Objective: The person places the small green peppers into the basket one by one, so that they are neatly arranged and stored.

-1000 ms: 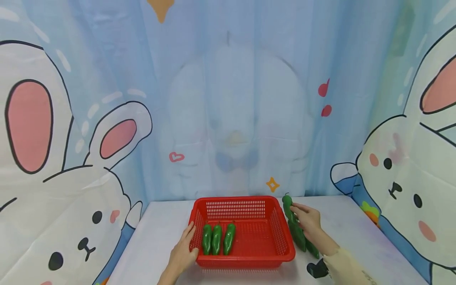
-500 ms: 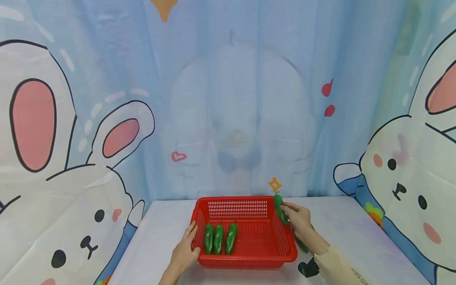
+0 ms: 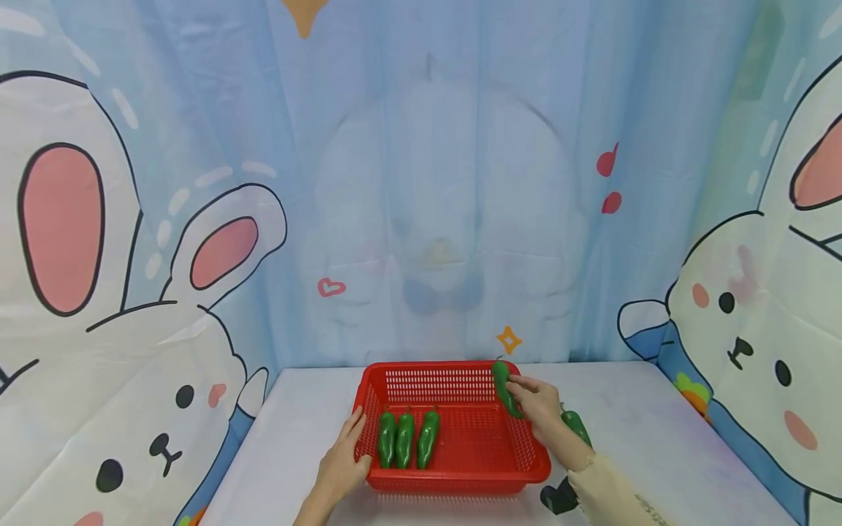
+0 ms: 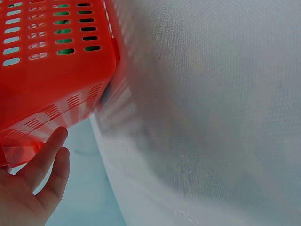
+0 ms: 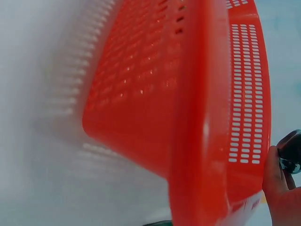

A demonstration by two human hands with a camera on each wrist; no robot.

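My right hand (image 3: 534, 402) pinches a green chili pepper (image 3: 503, 386) over the back right part of the red basket (image 3: 460, 482). In the right wrist view, that pepper's dark, glossy end (image 5: 291, 150) shows beside the fingers at the frame's edge. Three green peppers (image 3: 404, 440) lie side by side in the basket's left part. At the basket's left side, my left hand (image 3: 340, 459) touches the wall with fingers fairly straight. The left wrist view has two of these fingers (image 4: 57, 162) reaching along below the perforated wall.
Another green pepper (image 3: 576, 428) lies on the white table (image 3: 631, 416) right of the basket, partly covered by my right forearm. A black heart shape (image 3: 559, 497) is near the basket's front right corner. Behind the table hangs a blue curtain (image 3: 447, 183) with cartoon rabbits.
My right hand has carried the pepper left, from outside the basket's right side to over its back right corner. My left hand and the three peppers inside keep their places.
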